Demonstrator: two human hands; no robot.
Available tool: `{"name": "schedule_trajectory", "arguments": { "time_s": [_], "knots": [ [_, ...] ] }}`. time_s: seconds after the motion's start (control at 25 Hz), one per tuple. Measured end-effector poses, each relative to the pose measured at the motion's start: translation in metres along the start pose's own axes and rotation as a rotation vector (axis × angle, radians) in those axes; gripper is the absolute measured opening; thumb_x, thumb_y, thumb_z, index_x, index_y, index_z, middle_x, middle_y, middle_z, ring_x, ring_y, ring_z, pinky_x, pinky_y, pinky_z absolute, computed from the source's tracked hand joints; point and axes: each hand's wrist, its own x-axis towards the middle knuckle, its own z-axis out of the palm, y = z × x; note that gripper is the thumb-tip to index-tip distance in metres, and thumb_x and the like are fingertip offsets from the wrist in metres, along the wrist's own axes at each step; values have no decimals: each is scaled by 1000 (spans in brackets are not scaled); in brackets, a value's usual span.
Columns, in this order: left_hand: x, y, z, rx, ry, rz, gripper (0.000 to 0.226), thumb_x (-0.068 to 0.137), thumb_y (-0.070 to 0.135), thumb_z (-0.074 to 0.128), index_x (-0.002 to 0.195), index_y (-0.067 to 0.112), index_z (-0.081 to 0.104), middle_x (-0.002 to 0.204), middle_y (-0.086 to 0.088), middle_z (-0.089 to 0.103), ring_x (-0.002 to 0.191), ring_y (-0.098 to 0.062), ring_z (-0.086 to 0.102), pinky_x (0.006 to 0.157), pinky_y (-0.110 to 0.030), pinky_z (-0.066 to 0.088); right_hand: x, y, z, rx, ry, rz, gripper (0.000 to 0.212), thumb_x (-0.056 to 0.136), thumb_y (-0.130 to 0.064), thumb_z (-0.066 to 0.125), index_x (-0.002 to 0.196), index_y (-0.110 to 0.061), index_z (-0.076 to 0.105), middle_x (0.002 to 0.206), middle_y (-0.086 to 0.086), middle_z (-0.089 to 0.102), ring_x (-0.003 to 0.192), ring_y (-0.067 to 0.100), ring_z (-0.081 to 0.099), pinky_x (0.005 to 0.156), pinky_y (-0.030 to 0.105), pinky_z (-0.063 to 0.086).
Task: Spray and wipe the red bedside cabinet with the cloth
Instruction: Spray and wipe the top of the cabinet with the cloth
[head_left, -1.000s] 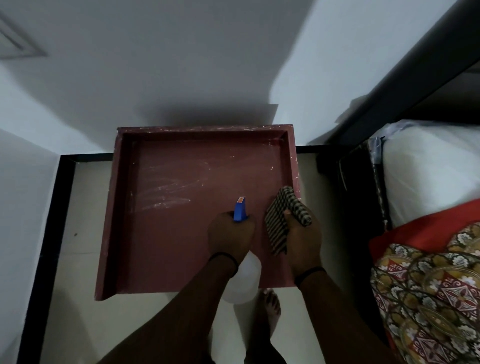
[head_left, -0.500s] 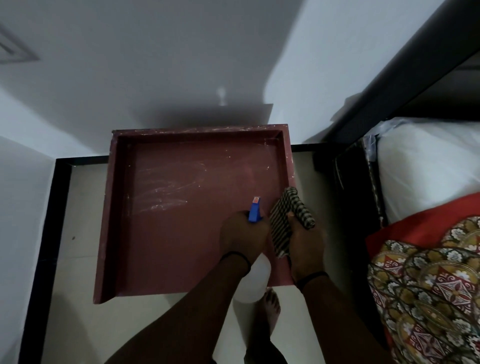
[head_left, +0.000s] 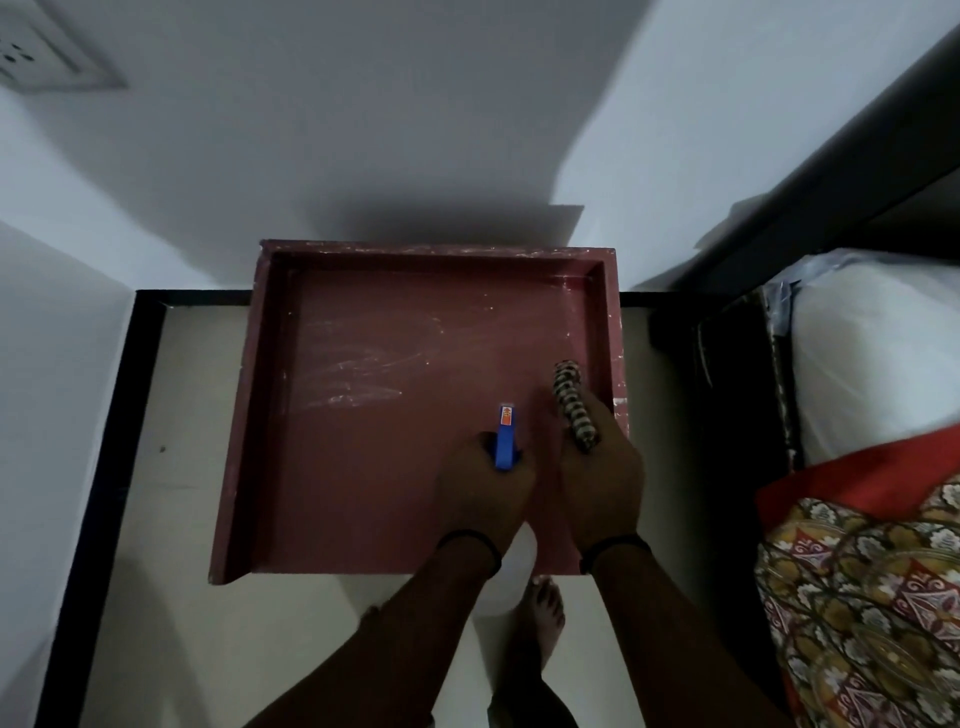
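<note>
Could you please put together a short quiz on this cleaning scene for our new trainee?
1. Fill the gap: the whitish smears lie on the ___ half of the red raised-rim bedside cabinet top.
2. True or false: the left hand grips the white plastic spray bottle with the blue nozzle.
3. Where is the folded dark checked cloth? A) spread flat on the cabinet top B) tucked under the spray bottle C) held in the right hand
Key: 1 left; 2 true; 3 C.
</note>
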Motion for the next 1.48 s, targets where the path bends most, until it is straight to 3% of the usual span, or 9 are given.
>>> {"name": "schedule_trajectory", "arguments": {
  "time_s": [0.12,0.28,0.36,0.56,0.76,0.96,1.08,1.24,1.48],
  "knots": [
    [-3,-11,1,-115,9,-21,39,85,20,71,54,22,47,46,6,45,43,-6,41,51,-26,39,1,12,10,-233,-227,-190,48,96,-36,41,140,-21,52,145,0,51,134,20,46,113,38,36],
    [-5,-26,-2,-190,-1,-12,38,86,20,71,55,22,49,45,11,49,44,-6,42,53,-29,40,-5,48,31,-740,-393,-364,58,84,-43,54,136,-20,58,145,9,52,133,44,45,103,56,43],
    [-3,-35,-1,-185,19,-12,41,85,12,71,54,21,45,44,10,47,43,-6,40,51,-25,38,15,46,37,-748,-337,-445,58,85,-33,59,141,-17,54,149,12,47,137,46,39,105,59,41],
    [4,-35,-6,-180,49,16,37,80,18,68,54,19,42,46,4,40,45,-12,37,51,-34,37,73,14,48,-682,-324,-267,61,98,-22,51,155,-24,30,164,6,17,151,36,5,122,45,11],
    [9,-11,-21,-212,-21,-37,27,78,26,68,56,21,52,44,5,44,44,-10,38,52,-32,38,0,34,33,-612,-427,-295,64,85,-20,73,144,-16,50,152,13,41,141,46,30,107,63,38],
    [19,-11,-22,-140,18,-13,37,79,24,70,50,20,47,42,5,41,43,-9,38,50,-28,35,59,0,60,-676,-385,-299,59,100,-27,48,155,-23,27,164,7,16,151,39,4,121,45,13],
    [17,-18,-21,-126,42,-13,43,81,17,73,51,18,42,41,4,40,42,-7,36,48,-27,34,62,-5,68,-658,-388,-235,57,101,-24,45,155,-23,28,164,8,17,151,39,4,122,49,15],
    [11,-13,-34,-141,31,-13,31,69,40,62,54,17,47,47,1,47,50,-21,47,54,-39,44,-1,13,47,-591,-461,-251,59,97,-31,47,153,-21,32,162,7,23,150,41,9,121,54,20],
    [20,-22,-41,-78,83,10,37,78,31,68,54,19,42,48,4,38,47,-16,36,57,-29,33,60,-23,87,-783,-415,-286,60,100,-27,44,156,-23,24,165,7,14,150,40,5,119,50,20]
  ]
}}
